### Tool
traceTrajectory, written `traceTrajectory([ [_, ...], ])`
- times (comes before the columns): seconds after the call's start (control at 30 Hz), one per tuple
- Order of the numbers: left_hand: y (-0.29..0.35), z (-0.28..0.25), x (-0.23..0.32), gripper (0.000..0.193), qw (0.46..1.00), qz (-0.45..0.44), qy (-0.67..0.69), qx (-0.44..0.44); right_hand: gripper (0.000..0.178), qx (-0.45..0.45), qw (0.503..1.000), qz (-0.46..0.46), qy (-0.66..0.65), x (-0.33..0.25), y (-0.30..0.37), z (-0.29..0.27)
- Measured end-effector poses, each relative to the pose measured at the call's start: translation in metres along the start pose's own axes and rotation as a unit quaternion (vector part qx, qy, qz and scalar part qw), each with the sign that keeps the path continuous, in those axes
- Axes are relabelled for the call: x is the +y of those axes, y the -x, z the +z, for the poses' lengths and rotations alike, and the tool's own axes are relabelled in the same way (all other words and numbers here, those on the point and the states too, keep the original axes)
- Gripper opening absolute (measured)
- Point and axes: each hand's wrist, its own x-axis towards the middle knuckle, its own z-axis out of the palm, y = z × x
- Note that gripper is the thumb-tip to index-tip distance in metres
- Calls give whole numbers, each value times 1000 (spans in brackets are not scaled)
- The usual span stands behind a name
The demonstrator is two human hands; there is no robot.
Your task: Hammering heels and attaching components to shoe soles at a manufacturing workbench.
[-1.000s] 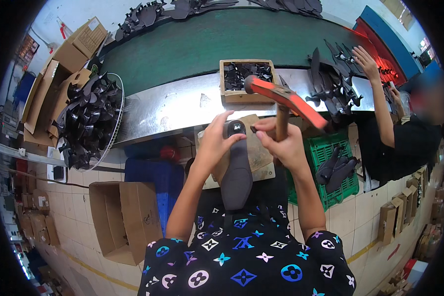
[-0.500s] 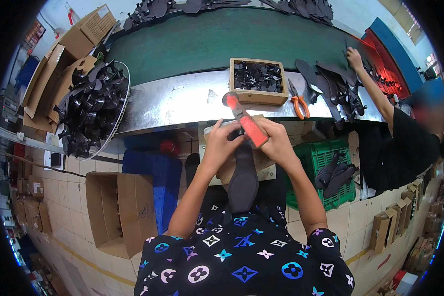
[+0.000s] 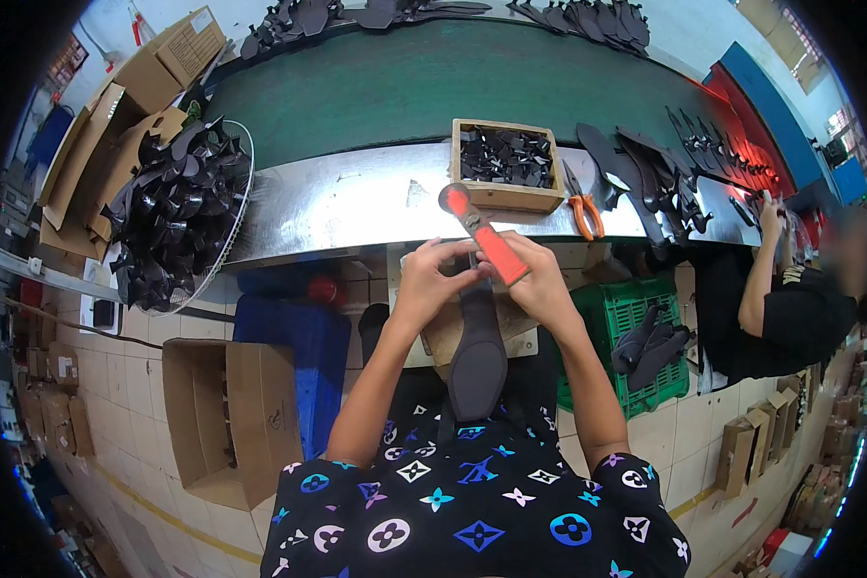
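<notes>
A dark shoe sole (image 3: 479, 371) lies lengthwise in front of me, its wide end toward my body and its narrow end up between my hands. Beneath it is a worn block on a pale stand (image 3: 522, 345). My left hand (image 3: 431, 289) is closed in a pinch at the narrow end; what sits between its thumb and forefinger is hidden. My right hand (image 3: 539, 284) grips a hammer (image 3: 491, 249) with a red handle, its round head pointing away toward the bench. The right fingertips come close to the left ones, over the sole's narrow end.
A wooden box (image 3: 506, 193) of small black pieces stands on the metal bench (image 3: 347, 197), beside orange-handled pliers (image 3: 585, 207). Black heels fill a wire basket (image 3: 231, 236) at left. A green crate (image 3: 597, 318) holds soles; a co-worker (image 3: 790, 299) sits at right near a red-lit machine.
The co-worker's arm has drawn back from the green belt to the bench's right end. My hammer has shifted slightly; both hands stay at the sole's narrow end.
</notes>
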Motion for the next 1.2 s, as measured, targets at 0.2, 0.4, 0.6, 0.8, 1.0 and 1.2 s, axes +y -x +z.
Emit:
traceTrajectory([
  [0.2, -2, -2, -10, 33, 998, 5, 58, 3, 26, 23, 994, -54, 92, -11, 4, 1],
  [0.4, -2, -4, -4, 29, 993, -50, 105, -32, 28, 114, 990, 85, -3, -63, 53, -7],
  [0.6, -2, -5, -4, 26, 991, -73, 99, -47, 32, 85, 985, 21, 148, -79, 81, -4],
  [0.8, 3, -8, 0, 62, 998, -44, 23, -44, 33, 111, 981, -13, 160, -128, 88, -23],
  [1.0, 5, -6, 3, 112, 952, 29, -296, -67, 29, 35, 980, 77, 183, -70, 75, 6],
  [1.2, 9, -13, 5, 110, 970, 9, -224, -97, 30, 103, 991, -62, 61, -115, 95, -31],
])
